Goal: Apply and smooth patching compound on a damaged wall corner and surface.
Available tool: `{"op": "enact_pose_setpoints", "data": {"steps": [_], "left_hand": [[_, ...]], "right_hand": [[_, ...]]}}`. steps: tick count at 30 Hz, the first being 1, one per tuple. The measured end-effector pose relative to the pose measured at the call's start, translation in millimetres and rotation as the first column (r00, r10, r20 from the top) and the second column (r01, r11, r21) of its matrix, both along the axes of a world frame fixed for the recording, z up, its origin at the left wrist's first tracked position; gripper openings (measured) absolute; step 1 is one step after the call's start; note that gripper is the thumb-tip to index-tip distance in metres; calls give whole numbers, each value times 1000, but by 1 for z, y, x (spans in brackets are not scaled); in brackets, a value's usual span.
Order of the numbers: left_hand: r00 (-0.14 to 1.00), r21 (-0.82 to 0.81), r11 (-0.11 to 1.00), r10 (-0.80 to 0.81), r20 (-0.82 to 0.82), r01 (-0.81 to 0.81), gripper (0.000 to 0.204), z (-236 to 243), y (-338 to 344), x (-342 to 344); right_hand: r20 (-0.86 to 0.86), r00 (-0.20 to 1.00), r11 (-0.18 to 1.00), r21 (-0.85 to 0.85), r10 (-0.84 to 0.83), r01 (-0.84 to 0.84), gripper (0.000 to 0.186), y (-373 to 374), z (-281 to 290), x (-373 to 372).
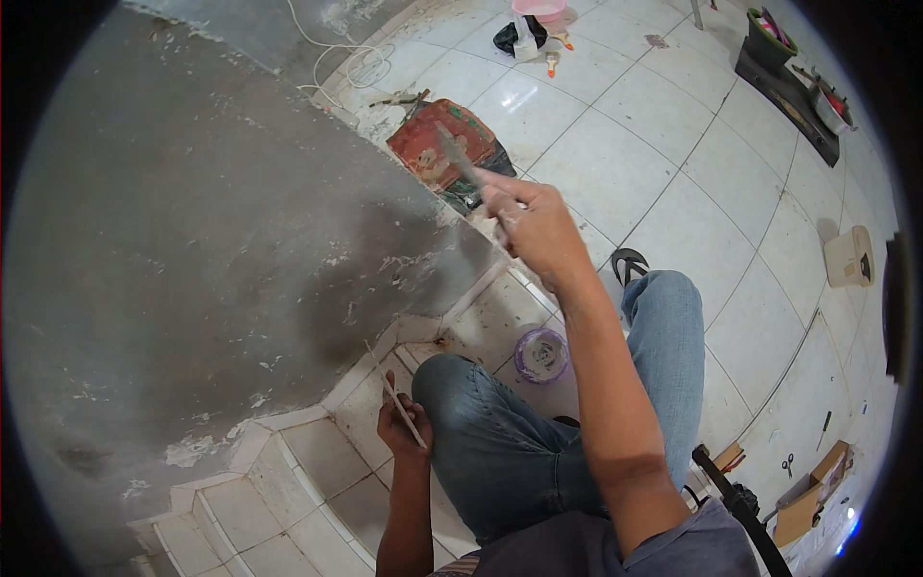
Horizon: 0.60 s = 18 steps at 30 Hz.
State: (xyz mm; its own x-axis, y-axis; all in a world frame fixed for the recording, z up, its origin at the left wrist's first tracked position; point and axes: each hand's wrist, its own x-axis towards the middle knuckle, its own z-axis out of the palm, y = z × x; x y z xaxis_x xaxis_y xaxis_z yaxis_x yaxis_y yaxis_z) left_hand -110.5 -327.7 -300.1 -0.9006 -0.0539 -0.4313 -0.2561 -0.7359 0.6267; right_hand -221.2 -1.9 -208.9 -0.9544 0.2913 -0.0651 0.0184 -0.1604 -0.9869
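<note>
My right hand [534,216] is raised beside the grey plastered wall [212,221], closed around a putty knife [459,156]. The knife's dull grey blade points up and to the left, and its handle is mostly hidden in my fist. Lower down, next to my bent knee, my left hand [404,428] grips a thin, flat, pale plate [402,409] seen nearly edge-on. Between my legs stands a round tub [541,356] with a purple rim and whitish paste inside. Beyond the knife, a worn red sheet [433,144] lies on the floor against the wall.
White-tiled steps [274,481] run down along the wall at lower left. A pink basin [540,10], a black bag [519,37] and brushes lie on the far floor. At right are a beige bucket [849,258], a black bench [788,106], scissors [787,465] and a cardboard box [812,495].
</note>
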Motion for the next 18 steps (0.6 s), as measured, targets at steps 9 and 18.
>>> {"op": "enact_pose_setpoints", "data": {"steps": [9, 18], "left_hand": [[1000, -16, 1000, -11, -11, 11, 52, -1, 0, 1], [990, 104, 994, -31, -137, 46, 50, -9, -7, 8]], "right_hand": [[172, 920, 921, -112, -351, 372, 38, -100, -87, 4], [142, 816, 778, -245, -561, 578, 44, -164, -80, -24]]}}
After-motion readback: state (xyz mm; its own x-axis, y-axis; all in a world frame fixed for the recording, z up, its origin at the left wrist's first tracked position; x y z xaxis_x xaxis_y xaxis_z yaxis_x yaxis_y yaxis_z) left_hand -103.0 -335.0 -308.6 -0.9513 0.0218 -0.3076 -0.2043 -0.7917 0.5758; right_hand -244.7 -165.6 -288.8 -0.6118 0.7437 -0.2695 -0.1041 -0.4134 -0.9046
